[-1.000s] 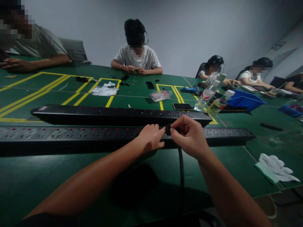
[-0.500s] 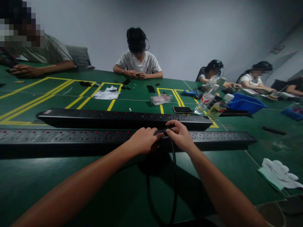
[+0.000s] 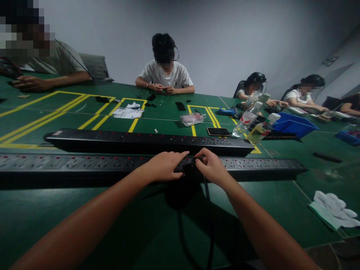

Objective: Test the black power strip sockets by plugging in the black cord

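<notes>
Two long black power strips lie across the green table. My left hand (image 3: 164,165) rests on the nearer power strip (image 3: 70,164), fingers stretched flat over its sockets. My right hand (image 3: 210,167) is closed on a black plug (image 3: 191,165) that sits on that strip, between the two hands. The plug's black cable (image 3: 208,217) runs down toward me over the table edge. The farther power strip (image 3: 126,138) lies just behind, untouched.
White gloves (image 3: 334,210) lie at the right. Behind the strips are a phone (image 3: 218,131), two bottles (image 3: 253,123), a blue bin (image 3: 295,125) and white paper (image 3: 128,111). Several other people sit along the far side and at the left, their hands on the table.
My right hand brought the plug down from above the nearer strip onto its sockets. My left hand opened flat on the strip beside it. The view tilted slightly down.
</notes>
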A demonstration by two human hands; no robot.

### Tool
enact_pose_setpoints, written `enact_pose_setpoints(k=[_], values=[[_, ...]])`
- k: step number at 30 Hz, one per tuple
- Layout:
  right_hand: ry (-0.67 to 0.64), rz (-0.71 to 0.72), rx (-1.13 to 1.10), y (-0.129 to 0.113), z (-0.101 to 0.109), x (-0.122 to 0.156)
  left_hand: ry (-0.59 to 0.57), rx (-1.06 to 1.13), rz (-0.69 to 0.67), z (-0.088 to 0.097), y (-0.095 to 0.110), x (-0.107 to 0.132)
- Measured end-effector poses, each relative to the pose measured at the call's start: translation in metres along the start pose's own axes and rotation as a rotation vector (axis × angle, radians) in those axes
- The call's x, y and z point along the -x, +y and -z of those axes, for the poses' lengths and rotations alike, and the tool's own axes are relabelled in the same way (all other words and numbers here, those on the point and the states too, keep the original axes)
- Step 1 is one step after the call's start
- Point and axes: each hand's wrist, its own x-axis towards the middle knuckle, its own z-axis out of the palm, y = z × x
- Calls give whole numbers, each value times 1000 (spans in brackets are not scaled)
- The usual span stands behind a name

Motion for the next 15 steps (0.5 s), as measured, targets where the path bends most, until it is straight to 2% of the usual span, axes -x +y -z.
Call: enact_pose_setpoints(k=[8,11,15], values=[[53,50,376,-24,-3,-9,-25,-11,14,-3,0,-2],[79,43,454,-27,-6,-12,-27,-18,22,-2,2,-2],[47,36,492,-25,-10,-10,-30,-16,19,-1,2,-2]])
